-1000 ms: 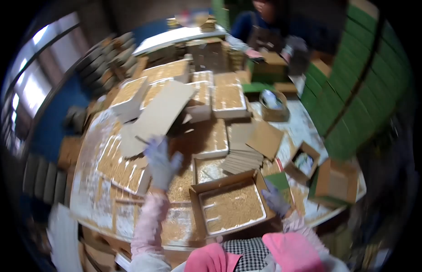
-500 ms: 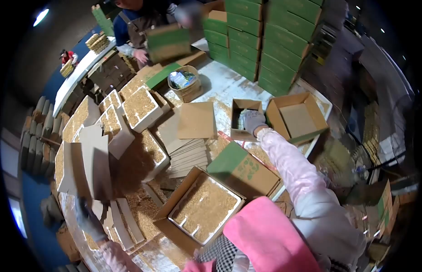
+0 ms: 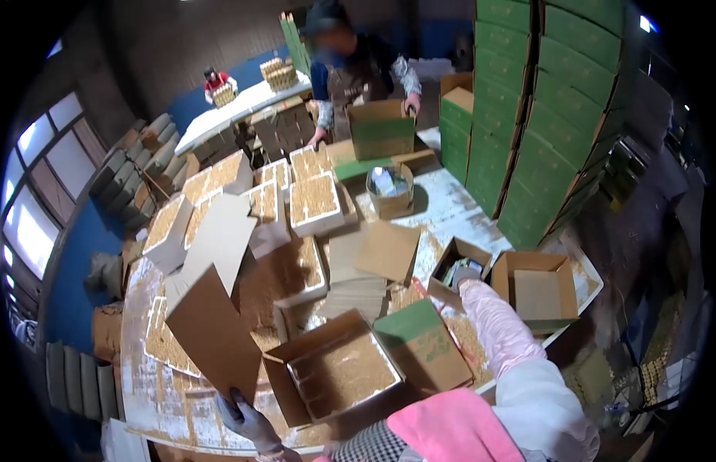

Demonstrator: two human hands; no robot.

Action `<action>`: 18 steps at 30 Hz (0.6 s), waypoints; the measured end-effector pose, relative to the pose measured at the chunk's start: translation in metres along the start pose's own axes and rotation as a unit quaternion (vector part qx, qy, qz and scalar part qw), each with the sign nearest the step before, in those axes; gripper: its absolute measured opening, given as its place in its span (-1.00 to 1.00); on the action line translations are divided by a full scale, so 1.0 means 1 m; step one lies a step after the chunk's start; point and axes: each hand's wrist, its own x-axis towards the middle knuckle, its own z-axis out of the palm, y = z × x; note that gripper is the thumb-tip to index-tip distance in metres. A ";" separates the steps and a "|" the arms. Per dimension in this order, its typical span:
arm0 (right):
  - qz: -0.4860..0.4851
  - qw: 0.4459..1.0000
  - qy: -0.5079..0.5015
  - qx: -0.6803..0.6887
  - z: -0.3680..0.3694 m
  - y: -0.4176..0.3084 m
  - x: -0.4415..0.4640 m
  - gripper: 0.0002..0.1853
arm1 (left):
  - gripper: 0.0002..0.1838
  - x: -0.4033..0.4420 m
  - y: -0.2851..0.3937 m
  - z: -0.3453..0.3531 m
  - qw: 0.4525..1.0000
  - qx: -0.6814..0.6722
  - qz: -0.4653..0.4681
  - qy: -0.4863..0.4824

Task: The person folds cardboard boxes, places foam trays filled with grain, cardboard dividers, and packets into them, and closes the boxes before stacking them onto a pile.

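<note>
My left hand (image 3: 248,423), in a grey glove, grips the lower edge of a brown cardboard sheet (image 3: 213,335) that stands tilted over the table. My right hand (image 3: 467,276) reaches into a small open box (image 3: 452,258) with packets inside; its fingers are partly hidden, and what they hold cannot be made out. In front of me an open carton (image 3: 285,389) holds a white-rimmed tray (image 3: 346,369) filled with tan grainy material. Between that carton and my right arm lies a flat green and brown carton (image 3: 423,345).
An empty open box (image 3: 536,289) sits at the right. Behind are filled white trays (image 3: 313,202), a round tub (image 3: 390,192), loose cardboard sheets (image 3: 385,250) and tall green box stacks (image 3: 558,100). Across the table a co-worker (image 3: 358,73) handles a green box (image 3: 381,131).
My left hand has raised a cardboard sheet toward the carton. My right hand moved from beside the carton into the small box. The flat green carton is now more exposed, and the view has shifted.
</note>
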 end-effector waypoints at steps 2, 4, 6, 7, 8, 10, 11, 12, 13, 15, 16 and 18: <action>-0.034 0.997 -0.021 -0.063 -0.015 -0.004 -0.004 -0.66 | -0.71 -0.013 0.016 0.009 0.995 -0.082 -0.057 0.017; 0.031 0.998 -0.043 0.035 -0.044 -0.011 -0.023 -0.61 | -0.73 -0.022 0.004 0.005 0.996 -0.084 -0.044 0.006; 0.033 0.997 -0.066 0.032 -0.062 -0.015 -0.042 -0.54 | -0.72 -0.030 -0.001 -0.005 0.995 -0.085 -0.040 -0.028; 0.043 0.999 -0.013 0.014 -0.002 -0.008 -0.003 -0.51 | -0.73 -0.029 -0.001 -0.009 0.996 -0.074 -0.034 -0.020; 0.060 0.996 -0.022 0.065 -0.018 -0.004 -0.013 -0.56 | -0.74 -0.029 0.004 -0.014 0.997 -0.067 -0.025 -0.010; 0.053 0.996 0.015 0.075 -0.096 -0.012 -0.069 -0.65 | -0.74 -0.023 0.019 -0.019 0.999 -0.050 -0.008 0.015; 0.030 0.996 0.079 0.018 -0.129 -0.020 -0.097 -0.68 | -0.74 -0.022 0.008 -0.017 0.995 -0.097 -0.012 0.033; -0.057 0.976 0.172 0.125 -0.161 -0.036 -0.132 -0.70 | -0.74 -0.024 -0.003 -0.018 0.989 -0.137 -0.018 0.052; -0.159 0.933 0.243 0.211 -0.192 -0.053 -0.167 -0.70 | -0.72 -0.024 0.008 -0.015 0.995 -0.086 0.028 0.045; -0.346 0.785 0.250 0.449 -0.255 -0.117 -0.248 -0.78 | -0.67 -0.021 0.018 -0.002 0.993 -0.006 0.120 -0.001; -0.468 0.751 0.344 0.316 -0.242 -0.148 -0.264 -0.77 | -0.63 -0.020 0.016 0.007 0.985 0.015 0.168 -0.036; -0.512 0.831 0.078 0.205 -0.217 -0.188 -0.298 -0.79 | -0.67 -0.014 0.037 0.016 0.941 0.028 0.269 -0.201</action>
